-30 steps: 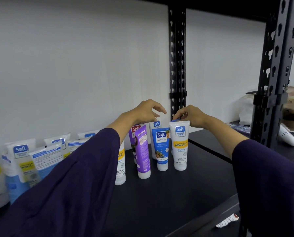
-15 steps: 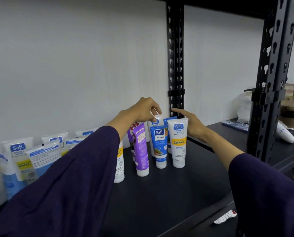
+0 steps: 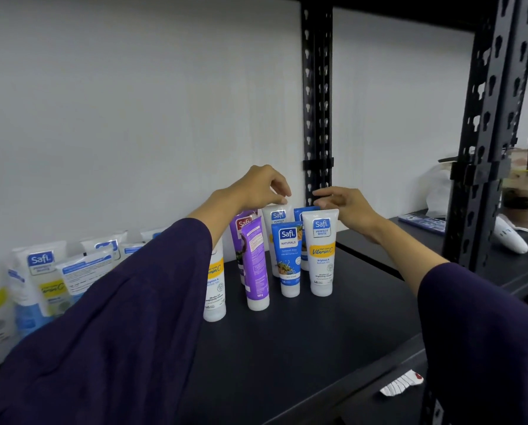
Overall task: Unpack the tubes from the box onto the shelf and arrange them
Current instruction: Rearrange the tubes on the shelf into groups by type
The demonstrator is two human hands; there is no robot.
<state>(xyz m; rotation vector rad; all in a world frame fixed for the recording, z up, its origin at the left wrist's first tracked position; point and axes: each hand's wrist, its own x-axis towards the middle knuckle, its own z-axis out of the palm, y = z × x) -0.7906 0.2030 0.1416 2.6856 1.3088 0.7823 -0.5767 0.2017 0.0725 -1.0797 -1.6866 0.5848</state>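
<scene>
Behind the black shelf (image 3: 302, 348) stood a plain white wall, with a perforated black upright (image 3: 317, 118) rising at the rear. The landmark was the front white Vitamin C tube (image 3: 321, 253), standing cap-down with its long axis vertical.

Just left of it stood the blue Naturals tube (image 3: 288, 259), and further left the purple tube (image 3: 256, 265), tilted slightly. Directly behind the Naturals tube stood the rear white tube (image 3: 277, 214); a blue rear tube (image 3: 304, 210) stood behind the landmark.

The left hand (image 3: 256, 187) hovered above the rear white tube, fingers pinched narrow at its crimped top edge; contact appeared light, and a firm hold could not be confirmed. The right hand (image 3: 347, 207) sat behind and above the landmark, fingers loosely spread, holding nothing, its fingertips near the blue rear tube.

Judged from this, the next adjustment concerned the rear row, which lay below and just ahead of both hands, the left hand nearer.

Compared with half a second earlier, the right hand had lifted off the landmark's shoulder and opened.
</scene>
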